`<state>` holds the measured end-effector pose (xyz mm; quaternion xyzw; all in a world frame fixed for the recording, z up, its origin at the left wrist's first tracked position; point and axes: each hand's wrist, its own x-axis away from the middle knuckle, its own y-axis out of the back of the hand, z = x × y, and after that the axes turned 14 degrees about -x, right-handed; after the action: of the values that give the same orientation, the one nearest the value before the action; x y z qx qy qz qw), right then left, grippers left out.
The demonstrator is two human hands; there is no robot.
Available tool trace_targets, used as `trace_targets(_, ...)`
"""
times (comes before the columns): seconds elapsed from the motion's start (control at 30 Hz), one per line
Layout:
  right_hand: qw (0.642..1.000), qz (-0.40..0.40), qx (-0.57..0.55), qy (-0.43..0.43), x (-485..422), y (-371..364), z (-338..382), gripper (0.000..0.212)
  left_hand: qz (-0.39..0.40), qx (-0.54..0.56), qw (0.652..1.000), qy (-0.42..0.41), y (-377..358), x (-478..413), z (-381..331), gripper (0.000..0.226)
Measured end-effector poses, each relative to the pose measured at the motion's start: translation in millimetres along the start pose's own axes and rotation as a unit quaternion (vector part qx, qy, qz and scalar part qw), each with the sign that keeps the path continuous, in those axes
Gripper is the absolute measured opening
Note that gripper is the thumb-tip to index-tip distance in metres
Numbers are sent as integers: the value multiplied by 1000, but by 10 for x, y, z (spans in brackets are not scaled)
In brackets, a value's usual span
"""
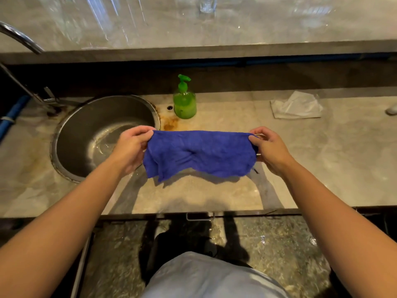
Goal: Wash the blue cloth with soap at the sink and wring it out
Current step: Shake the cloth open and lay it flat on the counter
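Observation:
The blue cloth (198, 154) hangs spread out above the countertop, just right of the round metal sink (86, 125). My left hand (131, 147) pinches its upper left corner, over the sink's right rim. My right hand (269, 148) pinches the upper right corner. The cloth sags between them, with its lower edge ragged and close to the counter. A green pump bottle of soap (184, 102) stands upright behind the cloth, at the sink's right side. The tap (19, 39) curves in at the far left.
A crumpled white plastic bag (297, 106) lies on the marble counter (322, 158) at the back right. A raised ledge (193, 52) runs behind the counter. Rust stains mark the counter between sink and soap. The counter's front edge is near my body.

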<state>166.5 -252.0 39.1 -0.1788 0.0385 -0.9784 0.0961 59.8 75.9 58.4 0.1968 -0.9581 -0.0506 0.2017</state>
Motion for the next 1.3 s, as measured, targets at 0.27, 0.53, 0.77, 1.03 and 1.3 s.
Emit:
trace_targets(0.27,938,-156,307,34,-124,19,-367,28,-130,-426,894,41,-12,-284,461,21)
trace_targets(0.53,856,104,478,166,-2,-1139,-869,55,44,-650,727,-218,-739,-270,833,53)
trace_targets(0.77,765,98,619,149,-114,-725,-1325,76,57,-700,670,-240,-608,-344,1231,69)
trace_targets(1.03,765,158,618,92,-261,-443,-1134,78,51,-721,665,-188,-670,-344,1205,75)
trace_targets(1.3,814,80,573,40,-393,-82,-698,63,153,-727,662,-101,-782,-389,859,82)
